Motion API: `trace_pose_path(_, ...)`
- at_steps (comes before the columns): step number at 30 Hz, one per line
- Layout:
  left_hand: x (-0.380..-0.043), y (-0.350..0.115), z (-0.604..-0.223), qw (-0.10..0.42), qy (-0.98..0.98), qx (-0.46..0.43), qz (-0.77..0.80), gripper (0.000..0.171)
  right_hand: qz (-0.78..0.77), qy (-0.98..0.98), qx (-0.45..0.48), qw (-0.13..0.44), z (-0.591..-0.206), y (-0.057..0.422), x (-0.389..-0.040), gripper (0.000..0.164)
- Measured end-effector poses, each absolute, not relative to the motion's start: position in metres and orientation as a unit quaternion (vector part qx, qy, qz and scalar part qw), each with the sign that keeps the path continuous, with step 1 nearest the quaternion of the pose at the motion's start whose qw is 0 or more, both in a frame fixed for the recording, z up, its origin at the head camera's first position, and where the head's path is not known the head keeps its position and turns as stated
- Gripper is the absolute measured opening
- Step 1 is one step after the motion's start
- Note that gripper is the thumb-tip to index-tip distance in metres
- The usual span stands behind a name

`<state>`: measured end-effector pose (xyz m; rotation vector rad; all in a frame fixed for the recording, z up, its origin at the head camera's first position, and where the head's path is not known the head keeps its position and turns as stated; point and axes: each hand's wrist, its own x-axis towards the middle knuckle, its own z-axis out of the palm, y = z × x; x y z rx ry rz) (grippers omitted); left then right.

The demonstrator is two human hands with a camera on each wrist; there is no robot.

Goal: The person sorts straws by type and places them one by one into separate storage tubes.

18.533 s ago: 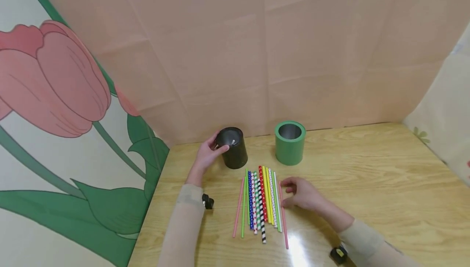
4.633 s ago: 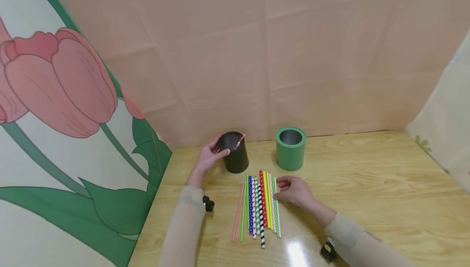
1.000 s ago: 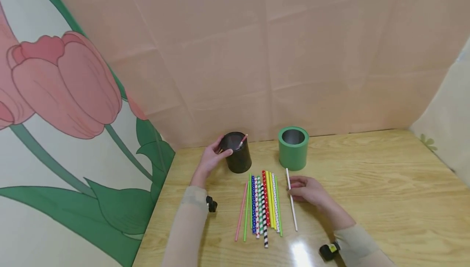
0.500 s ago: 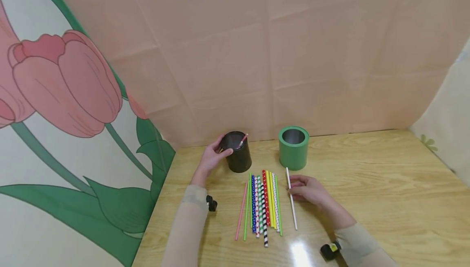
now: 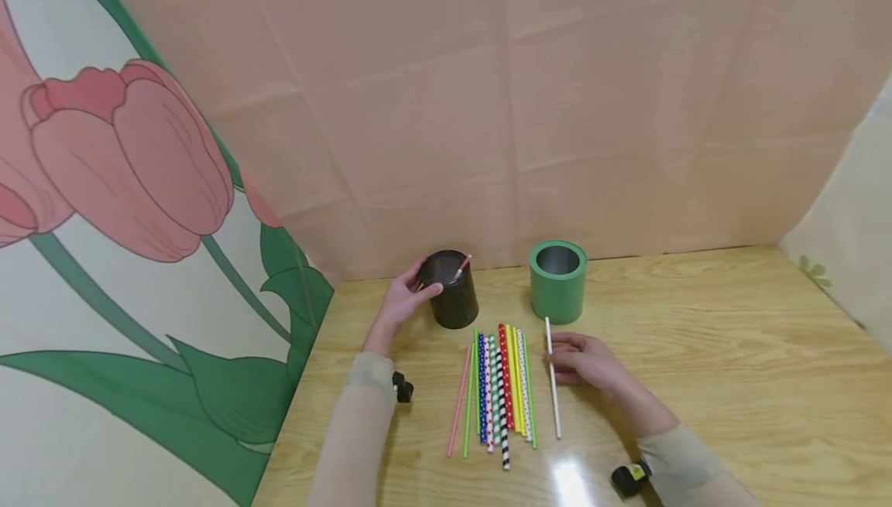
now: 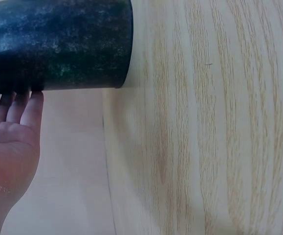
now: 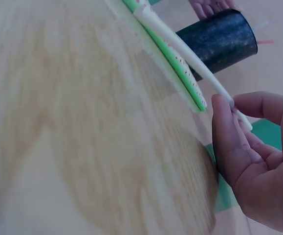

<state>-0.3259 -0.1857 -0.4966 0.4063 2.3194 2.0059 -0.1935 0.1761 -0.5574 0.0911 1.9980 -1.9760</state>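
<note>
In the head view my left hand (image 5: 400, 304) holds the black cup (image 5: 456, 307) at its left side, thumb at the rim. The left wrist view has its fingertips against the dark wall of the cup (image 6: 68, 46). A pink straw (image 5: 464, 262) pokes out of this cup, with a whitish end beside it. Thumb and fingers of my right hand (image 5: 588, 360) pinch a white straw (image 5: 554, 391), just right of a row of straws (image 5: 508, 383). In the right wrist view the white straw (image 7: 200, 63) slants up from the fingertips, overlapping a green straw (image 7: 180, 73).
A green cup (image 5: 557, 290) stands upright behind my right hand, near the back edge of the wooden table (image 5: 711, 352). The row holds several straws in pink, green, blue, red, yellow and striped or dotted patterns. A pinkish sheet (image 5: 592, 104) hangs behind.
Since the oldest frame, the pink straw at the row's right end has gone and one shows in the black cup. The white straw has since been drawn right; lately it barely shifts.
</note>
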Motion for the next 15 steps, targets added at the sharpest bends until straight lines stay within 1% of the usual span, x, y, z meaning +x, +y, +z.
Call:
trace_pose_path(7,-0.3267,-0.1858,-0.4983,0.021,0.754,0.128,0.644,0.082,-0.712,0.679,0.026,0.177,-0.5555,0.1711,-0.1932,0.063)
trace_pose_path(15,-0.3291,-0.1864,-0.4995,0.022,0.752,0.132,0.645,0.082,-0.731,0.664,0.041,0.155,-0.5531,0.1675,-0.1948,0.06)
